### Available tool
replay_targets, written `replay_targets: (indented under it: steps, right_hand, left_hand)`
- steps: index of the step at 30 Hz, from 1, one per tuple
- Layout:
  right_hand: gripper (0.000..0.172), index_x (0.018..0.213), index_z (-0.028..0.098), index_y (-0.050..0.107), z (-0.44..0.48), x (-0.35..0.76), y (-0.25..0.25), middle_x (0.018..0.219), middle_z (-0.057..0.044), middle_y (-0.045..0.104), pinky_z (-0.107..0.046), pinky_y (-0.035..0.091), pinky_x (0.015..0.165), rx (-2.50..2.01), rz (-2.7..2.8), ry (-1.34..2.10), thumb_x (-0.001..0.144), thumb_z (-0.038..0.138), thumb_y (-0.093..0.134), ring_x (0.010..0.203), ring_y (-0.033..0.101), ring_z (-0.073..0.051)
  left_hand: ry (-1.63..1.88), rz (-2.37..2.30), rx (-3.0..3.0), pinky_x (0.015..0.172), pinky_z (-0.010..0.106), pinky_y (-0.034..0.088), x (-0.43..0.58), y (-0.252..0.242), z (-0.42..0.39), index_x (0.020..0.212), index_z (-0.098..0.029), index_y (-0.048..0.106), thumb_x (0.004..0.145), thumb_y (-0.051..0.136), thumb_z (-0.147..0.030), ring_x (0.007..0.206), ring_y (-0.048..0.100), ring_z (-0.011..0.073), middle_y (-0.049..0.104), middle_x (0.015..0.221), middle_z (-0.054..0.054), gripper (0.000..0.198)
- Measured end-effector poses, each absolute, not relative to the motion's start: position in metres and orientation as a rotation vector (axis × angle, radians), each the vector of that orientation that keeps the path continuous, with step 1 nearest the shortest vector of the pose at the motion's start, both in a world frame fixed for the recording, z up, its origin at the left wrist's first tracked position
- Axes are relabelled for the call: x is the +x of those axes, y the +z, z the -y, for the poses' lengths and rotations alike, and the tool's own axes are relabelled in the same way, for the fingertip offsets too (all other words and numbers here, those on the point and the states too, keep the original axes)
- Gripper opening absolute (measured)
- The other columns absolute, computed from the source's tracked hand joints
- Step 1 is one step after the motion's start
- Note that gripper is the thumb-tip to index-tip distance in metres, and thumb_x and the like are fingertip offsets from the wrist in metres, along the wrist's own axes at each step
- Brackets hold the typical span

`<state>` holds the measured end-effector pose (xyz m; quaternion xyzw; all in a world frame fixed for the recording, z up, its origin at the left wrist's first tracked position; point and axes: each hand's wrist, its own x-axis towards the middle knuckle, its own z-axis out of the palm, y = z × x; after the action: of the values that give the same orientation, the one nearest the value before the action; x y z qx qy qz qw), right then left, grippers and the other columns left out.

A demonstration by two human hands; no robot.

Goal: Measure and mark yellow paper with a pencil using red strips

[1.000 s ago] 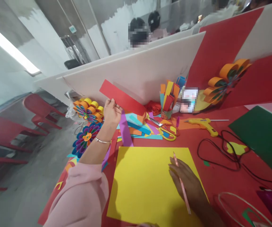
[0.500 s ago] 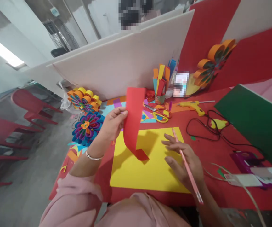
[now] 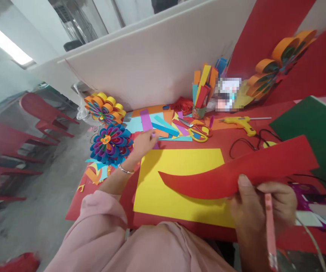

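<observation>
My right hand [image 3: 260, 209] grips a long red paper strip [image 3: 236, 172] that bows over the yellow sheet [image 3: 177, 177]. A pink pencil [image 3: 270, 230] also lies in that hand, pointing toward me. My left hand [image 3: 144, 142] reaches to the far edge of the yellow sheet and touches a purple paper strip [image 3: 146, 121] in the pile of coloured strips. Its fingers are curled at that strip. A bracelet sits on the left wrist.
Scissors [image 3: 197, 132], a yellow glue gun [image 3: 240, 122] with black cord, a cup of paper strips [image 3: 204, 94], paper flowers [image 3: 110, 143] at the left, another flower [image 3: 276, 68] on the red board, a green sheet [image 3: 316, 132], and a white partition [image 3: 157, 64] behind.
The red strip has passed from my left hand to my right, which now holds it across the yellow sheet. My left hand has moved out to the pile of strips.
</observation>
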<state>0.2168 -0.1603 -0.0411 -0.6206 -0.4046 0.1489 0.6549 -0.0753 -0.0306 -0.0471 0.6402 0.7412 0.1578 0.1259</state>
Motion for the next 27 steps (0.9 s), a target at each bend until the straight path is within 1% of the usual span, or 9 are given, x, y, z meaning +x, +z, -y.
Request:
replay_targets:
  steps: [1,4,9,12,15,18,21,23,27]
  right_hand:
    - [0.036,0.082,0.027,0.048,0.157,0.214,-0.046,0.060,0.006,0.051,-0.030,0.041,0.044,-1.406,0.881,0.363,0.089,0.048,0.076,0.046,0.053,-0.015]
    - [0.039,0.087,0.026,0.047,0.149,0.202,-0.075,0.053,0.009,0.052,-0.029,0.040,0.041,-1.436,0.799,0.500,0.088,0.051,0.078,0.041,0.056,-0.016]
    - [0.039,0.086,0.023,0.057,0.171,0.208,-0.140,0.063,-0.001,0.068,-0.029,0.045,0.046,-1.638,1.312,0.498,0.092,0.060,0.069,0.051,0.067,-0.019]
    - [0.038,0.081,0.023,0.060,0.196,0.226,-0.155,0.059,0.001,0.066,-0.028,0.039,0.043,-1.743,1.656,0.293,0.098,0.057,0.063,0.046,0.063,-0.017]
    - [0.026,0.081,0.022,0.061,0.203,0.233,-0.150,0.060,0.002,0.065,-0.028,0.042,0.047,-1.465,1.859,0.144,0.101,0.039,0.065,0.048,0.061,-0.014]
    - [0.007,0.092,0.023,0.065,0.191,0.225,-0.141,0.089,-0.005,0.079,-0.032,0.059,0.073,-1.201,1.989,0.125,0.098,0.026,0.066,0.081,0.075,-0.020]
    - [0.007,0.094,0.023,0.067,0.177,0.213,-0.140,0.126,-0.012,0.076,-0.050,0.058,0.100,-1.153,2.200,0.229,0.098,0.026,0.062,0.123,0.068,-0.031]
    - [0.006,0.096,0.021,0.068,0.174,0.207,-0.145,0.133,-0.017,0.072,-0.056,0.055,0.106,-1.153,2.304,0.269,0.097,0.026,0.064,0.130,0.064,-0.034]
    - [0.008,0.099,0.017,0.068,0.182,0.201,-0.155,0.141,-0.024,0.065,-0.055,0.056,0.107,-1.239,2.352,0.231,0.094,0.022,0.069,0.130,0.064,-0.036]
  left_hand:
    - [0.224,-2.343,1.865,0.088,0.036,0.053,-0.092,-0.055,0.025,0.128,-0.022,0.066,0.098,0.059,-0.055,0.112,0.071,0.0317,0.076,0.111,0.014,0.045]
    - [0.092,-2.452,1.790,0.093,0.047,0.051,-0.120,-0.078,0.014,0.134,-0.016,0.060,0.090,0.067,-0.062,0.115,0.068,0.0420,0.073,0.116,0.023,0.064]
    - [0.284,-2.425,1.707,0.093,0.048,0.050,-0.117,-0.104,0.003,0.137,-0.019,0.055,0.077,0.080,-0.065,0.113,0.068,0.0428,0.072,0.116,0.022,0.080]
    - [0.542,-2.351,1.589,0.091,0.045,0.051,-0.120,-0.110,-0.005,0.130,-0.021,0.059,0.070,0.088,-0.056,0.109,0.070,0.0388,0.074,0.107,0.017,0.075]
    - [0.760,-2.223,1.428,0.075,0.035,0.054,-0.126,-0.114,-0.011,0.124,-0.021,0.061,0.073,0.086,-0.047,0.081,0.073,0.0263,0.072,0.079,0.004,0.062]
    - [0.984,-2.097,1.229,0.056,0.026,0.051,-0.125,-0.116,-0.021,0.127,-0.018,0.058,0.081,0.080,-0.043,0.052,0.063,0.0159,0.059,0.059,-0.006,0.057]
    - [1.169,-1.997,1.084,0.050,0.022,0.049,-0.114,-0.112,-0.041,0.132,-0.015,0.053,0.086,0.074,-0.040,0.048,0.062,0.0128,0.057,0.061,-0.008,0.056]
    - [1.223,-1.933,1.044,0.052,0.022,0.053,-0.104,-0.107,-0.056,0.135,-0.015,0.050,0.092,0.069,-0.038,0.051,0.065,0.0125,0.059,0.065,-0.006,0.052]
    - [1.148,-1.829,1.132,0.059,0.029,0.060,-0.081,-0.089,-0.068,0.141,-0.018,0.050,0.099,0.061,-0.043,0.057,0.070,0.0155,0.070,0.078,0.002,0.050]
